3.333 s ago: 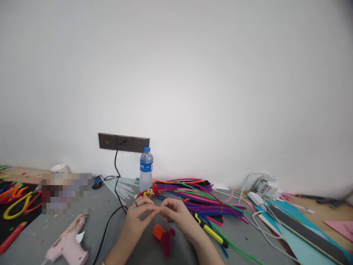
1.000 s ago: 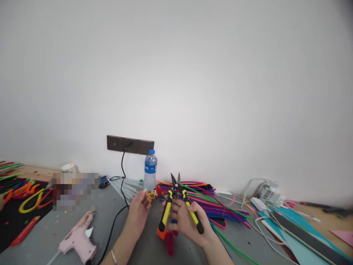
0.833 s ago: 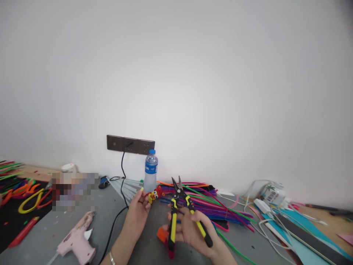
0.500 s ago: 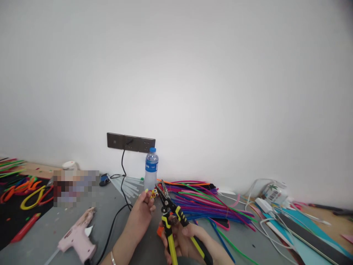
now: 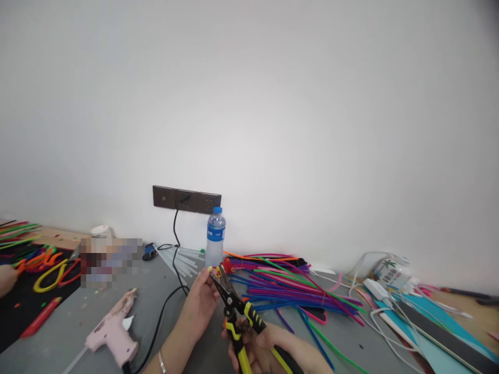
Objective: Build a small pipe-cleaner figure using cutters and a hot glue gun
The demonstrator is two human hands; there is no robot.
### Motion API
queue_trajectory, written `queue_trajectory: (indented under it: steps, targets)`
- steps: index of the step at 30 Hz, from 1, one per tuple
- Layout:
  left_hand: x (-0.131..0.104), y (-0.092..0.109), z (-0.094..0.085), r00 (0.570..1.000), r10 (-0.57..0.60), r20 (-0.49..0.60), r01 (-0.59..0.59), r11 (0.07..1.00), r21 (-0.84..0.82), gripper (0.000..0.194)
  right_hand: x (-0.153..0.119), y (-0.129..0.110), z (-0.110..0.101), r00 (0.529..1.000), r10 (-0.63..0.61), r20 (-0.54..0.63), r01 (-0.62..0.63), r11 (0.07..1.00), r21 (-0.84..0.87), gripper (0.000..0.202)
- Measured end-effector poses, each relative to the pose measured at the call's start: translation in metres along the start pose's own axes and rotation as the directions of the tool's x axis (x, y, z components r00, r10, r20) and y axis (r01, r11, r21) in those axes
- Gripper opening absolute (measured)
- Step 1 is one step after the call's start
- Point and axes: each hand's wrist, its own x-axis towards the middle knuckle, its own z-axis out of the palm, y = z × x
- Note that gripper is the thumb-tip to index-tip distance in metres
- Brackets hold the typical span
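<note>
My left hand [image 5: 201,301] is closed in a pinch on a small yellow piece [image 5: 211,269], mostly hidden by fingers and tool. My right hand [image 5: 268,345] wraps round the black and yellow handles of a pair of pliers [image 5: 229,301]. The jaws point up and left and reach the fingertips of my left hand, at the yellow piece. Whether they bite on it, I cannot tell. Just behind the jaws stands a water bottle [image 5: 215,234] with a blue cap. A small red thing [image 5: 229,266] shows beside the jaw tips.
Colourful pipe cleaners [image 5: 296,291] are heaped to the right. On the left lie a pink glue gun [image 5: 115,332], clear glue sticks [image 5: 177,259] and a black cord [image 5: 159,317]. Another person's hand [image 5: 7,279] is at the left edge. White cables [image 5: 384,332] lie at right.
The pliers' jaws have moved left onto the fingertips of my left hand and the yellow piece. Another person's hand has come in at the left edge.
</note>
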Motion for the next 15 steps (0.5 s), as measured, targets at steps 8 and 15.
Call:
queue_trajectory:
  steps: [8,15]
  targets:
    - [-0.0026,0.0013,0.0012,0.997,0.036,-0.067,-0.033,0.999,0.041,0.031,-0.0039,0.0006,0.0013,0.992,0.015,-0.122,-0.02,0.999,-0.04,0.042]
    - [-0.0064,0.0,0.0041,0.994,0.105,0.014,-0.106,0.98,0.17,0.026,-0.0036,0.0002,0.004,0.986,0.033,-0.165,-0.04,0.998,-0.039,0.043]
